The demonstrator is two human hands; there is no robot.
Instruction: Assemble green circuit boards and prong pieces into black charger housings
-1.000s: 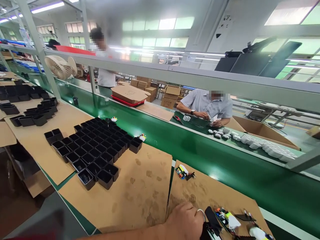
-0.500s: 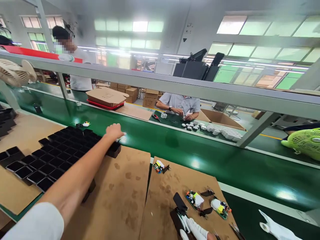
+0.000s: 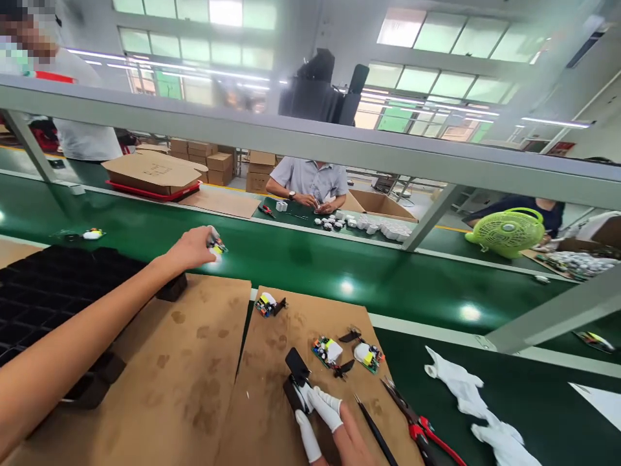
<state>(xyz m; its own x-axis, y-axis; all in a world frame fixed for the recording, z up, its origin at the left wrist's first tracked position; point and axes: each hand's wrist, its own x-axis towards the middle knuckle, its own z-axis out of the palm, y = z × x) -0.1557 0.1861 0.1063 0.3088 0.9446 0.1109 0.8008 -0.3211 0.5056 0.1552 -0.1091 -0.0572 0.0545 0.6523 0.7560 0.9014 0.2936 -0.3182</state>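
Note:
My left hand [image 3: 191,249] reaches out over the green conveyor belt [image 3: 286,259], its fingers closed on a small circuit board [image 3: 219,246] with coloured parts. Low in the view, my right hand [image 3: 334,421], with white covers on its fingers, grips a black plastic case [image 3: 291,393]. A black flat piece [image 3: 297,364] stands up at the case's far end; what lies inside is mostly hidden by the fingers. Just right of it on the cardboard [image 3: 204,382] lie two boards, a nearer one [image 3: 327,350] and another [image 3: 369,356]. A third board [image 3: 266,304] lies near the belt.
Rows of black cases [image 3: 63,291] stand at left, under my forearm. Tweezers [image 3: 376,430] and red-handled pliers [image 3: 420,427] lie right of my right hand, white gloves [image 3: 458,382] beyond. A metal frame [image 3: 242,126] spans above the belt. A co-worker [image 3: 310,184] sits opposite.
My view has swung right. My left hand has come away from beside the black cases, and a circuit board now shows in its fingers. My right hand still grips the black case.

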